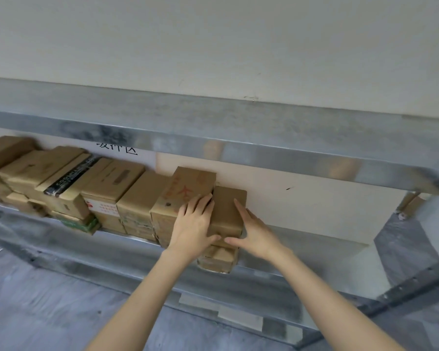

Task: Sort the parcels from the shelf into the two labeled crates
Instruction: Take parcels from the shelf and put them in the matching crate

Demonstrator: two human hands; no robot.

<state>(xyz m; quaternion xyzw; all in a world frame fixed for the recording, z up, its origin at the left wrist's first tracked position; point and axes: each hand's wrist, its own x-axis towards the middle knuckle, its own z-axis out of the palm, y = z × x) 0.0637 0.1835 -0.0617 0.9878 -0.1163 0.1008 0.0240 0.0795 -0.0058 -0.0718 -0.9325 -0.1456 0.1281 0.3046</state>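
1. Plain brown cardboard parcel (230, 211): it is sitting at the right end of the row on the grey metal shelf (264, 285). It is resting on top of a smaller taped brown box (219, 259), and you are holding it between your two hands.
2. Your left hand (192, 224) is lying over the parcel's top left edge. Its fingers are stretching straight towards the dark gap beside the tall brown box with red handwriting (188, 188), and its thumb is reaching across the front face.
3. Your right hand (255, 230) is pressing flat against the parcel's right side. The fingers are lying straight and close together, and the thumb is pointing left along the lower front edge, so your two thumb tips are almost meeting.
4. Your hands are covering most of the parcel's front. The smaller box beneath is showing only its lower part, which is overhanging the shelf lip. The row of brown cartons (127, 198) is running off the left edge and blurring there.
5. The grey metal beam above (238, 138) is cutting off the tops of the black characters on the wall (117, 148), so you are not getting a clear reading of them.
6. The red handwriting on the tall box is too smeared to read. A black strip with white lettering (69, 177) and a white label with red print (103, 206) are also staying illegible.
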